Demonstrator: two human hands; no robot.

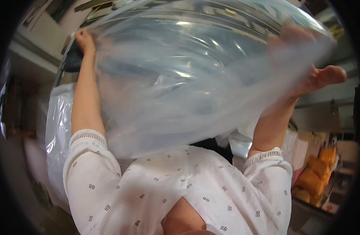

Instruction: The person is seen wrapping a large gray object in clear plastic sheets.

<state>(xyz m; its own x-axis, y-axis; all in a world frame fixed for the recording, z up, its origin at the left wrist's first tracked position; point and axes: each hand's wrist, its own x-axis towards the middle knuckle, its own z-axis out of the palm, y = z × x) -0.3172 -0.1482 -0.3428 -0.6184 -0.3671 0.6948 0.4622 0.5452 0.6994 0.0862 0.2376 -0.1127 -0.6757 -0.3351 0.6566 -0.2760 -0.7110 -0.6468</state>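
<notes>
A large sheet of clear plastic film (pixel 180 90) spreads across the space between my arms, bulging and creased, with bright glints on it. At the upper left, my left hand (pixel 84 40) is closed in a fist at the film's edge, gripping it. My right hand (pixel 305 62) is raised at the upper right, with its thumb sticking out sideways. Film covers most of its fingers, which show through only as a blurred shape, stretched upward and apart from the thumb.
More clear plastic (pixel 60 125) hangs down beside my left arm. A dark object (pixel 73 58) sits just below my left hand. Orange-yellow bundles (pixel 315 172) are stacked at the lower right. Long slats or bars (pixel 234 19) show through the film at the far side.
</notes>
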